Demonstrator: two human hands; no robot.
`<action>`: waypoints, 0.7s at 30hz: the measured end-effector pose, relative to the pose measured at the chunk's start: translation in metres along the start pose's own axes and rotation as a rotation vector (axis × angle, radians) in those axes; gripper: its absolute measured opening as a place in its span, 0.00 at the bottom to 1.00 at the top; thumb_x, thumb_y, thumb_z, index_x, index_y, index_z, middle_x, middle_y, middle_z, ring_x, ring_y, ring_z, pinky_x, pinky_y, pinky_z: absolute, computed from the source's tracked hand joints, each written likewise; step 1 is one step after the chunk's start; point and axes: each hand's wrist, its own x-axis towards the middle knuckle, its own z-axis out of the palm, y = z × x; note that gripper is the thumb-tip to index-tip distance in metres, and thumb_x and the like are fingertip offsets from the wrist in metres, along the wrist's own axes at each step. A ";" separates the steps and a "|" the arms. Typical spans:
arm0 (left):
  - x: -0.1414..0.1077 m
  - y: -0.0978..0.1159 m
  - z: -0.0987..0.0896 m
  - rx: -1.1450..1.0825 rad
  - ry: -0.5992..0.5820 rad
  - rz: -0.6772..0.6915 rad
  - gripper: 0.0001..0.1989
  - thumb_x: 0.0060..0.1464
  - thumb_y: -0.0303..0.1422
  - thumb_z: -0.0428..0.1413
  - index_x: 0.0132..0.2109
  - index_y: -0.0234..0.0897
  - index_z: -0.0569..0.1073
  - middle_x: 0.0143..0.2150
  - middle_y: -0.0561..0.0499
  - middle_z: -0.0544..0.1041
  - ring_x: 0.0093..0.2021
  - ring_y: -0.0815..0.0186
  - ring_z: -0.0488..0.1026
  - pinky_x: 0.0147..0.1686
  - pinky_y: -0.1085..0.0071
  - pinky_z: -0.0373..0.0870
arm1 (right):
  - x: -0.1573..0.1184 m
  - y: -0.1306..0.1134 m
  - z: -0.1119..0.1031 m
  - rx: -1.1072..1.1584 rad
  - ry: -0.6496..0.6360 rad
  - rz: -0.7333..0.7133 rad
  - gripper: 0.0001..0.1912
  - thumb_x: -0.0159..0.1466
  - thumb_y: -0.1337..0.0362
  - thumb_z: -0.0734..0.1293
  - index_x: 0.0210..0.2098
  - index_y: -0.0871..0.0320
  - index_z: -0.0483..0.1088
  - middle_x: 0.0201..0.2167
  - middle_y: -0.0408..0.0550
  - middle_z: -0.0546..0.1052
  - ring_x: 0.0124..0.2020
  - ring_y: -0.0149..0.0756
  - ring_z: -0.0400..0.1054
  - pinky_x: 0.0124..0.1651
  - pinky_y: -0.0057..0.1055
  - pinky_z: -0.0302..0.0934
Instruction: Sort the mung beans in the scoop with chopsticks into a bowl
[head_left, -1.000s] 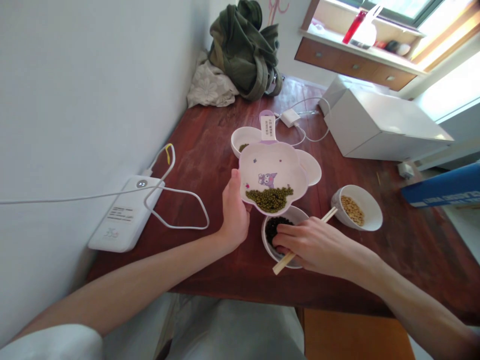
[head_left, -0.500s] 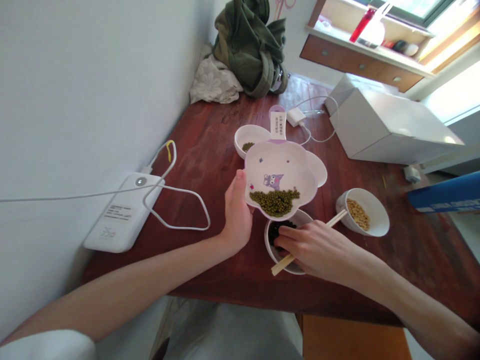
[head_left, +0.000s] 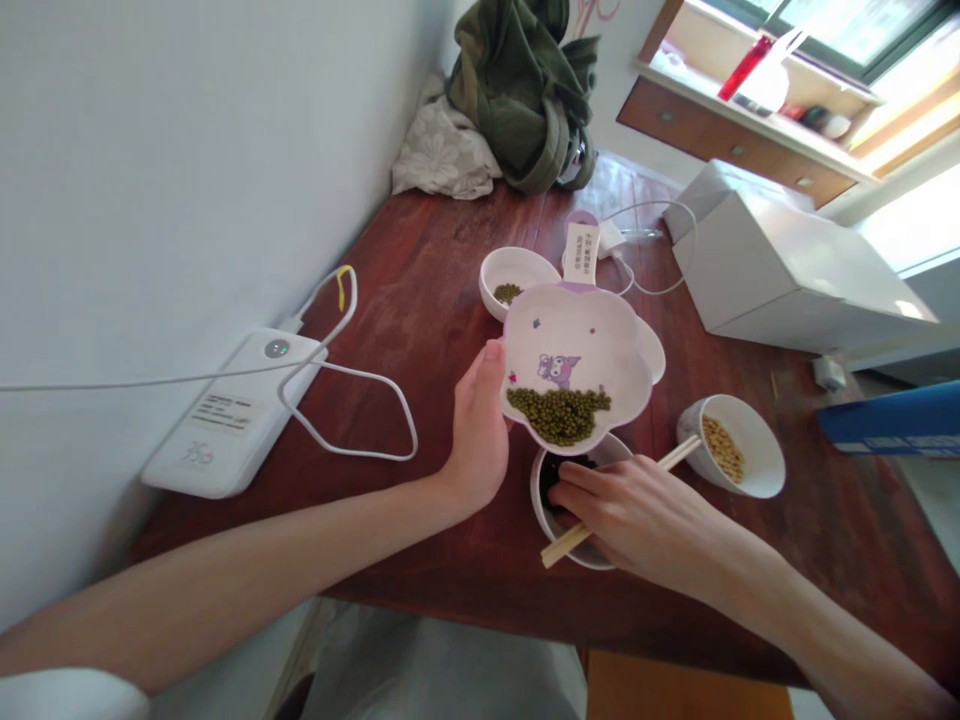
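Your left hand [head_left: 476, 435] grips the flower-shaped plate [head_left: 577, 370] of green beans by its rim, tilted just above the bowl [head_left: 551, 510] of black beans; your right hand [head_left: 637, 515] holds chopsticks [head_left: 622, 500] over that bowl

Left hand [head_left: 476, 430] grips upward; right hand [head_left: 626, 510] curls palm-down

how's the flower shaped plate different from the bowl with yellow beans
The flower-shaped plate is held up and tilted by the left hand; the bowl of yellow beans stands on the table. The plate is shallow, lobed, with a cartoon print and green beans; the bowl is deeper, round and plain. Both are white.
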 end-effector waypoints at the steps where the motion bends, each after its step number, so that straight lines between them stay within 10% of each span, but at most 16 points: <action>1: 0.000 0.000 0.001 -0.009 -0.001 0.000 0.26 0.65 0.59 0.61 0.45 0.38 0.81 0.47 0.44 0.87 0.59 0.48 0.83 0.55 0.58 0.81 | 0.000 0.000 0.001 -0.003 0.006 -0.010 0.06 0.67 0.73 0.71 0.37 0.56 0.74 0.35 0.44 0.80 0.24 0.34 0.66 0.29 0.40 0.40; 21: 0.001 0.000 -0.001 -0.025 0.011 0.008 0.25 0.65 0.58 0.62 0.43 0.38 0.81 0.49 0.45 0.87 0.59 0.48 0.83 0.58 0.58 0.81 | 0.008 -0.007 -0.006 -0.192 -0.036 -0.027 0.06 0.66 0.71 0.75 0.34 0.57 0.77 0.34 0.47 0.80 0.23 0.37 0.72 0.25 0.42 0.42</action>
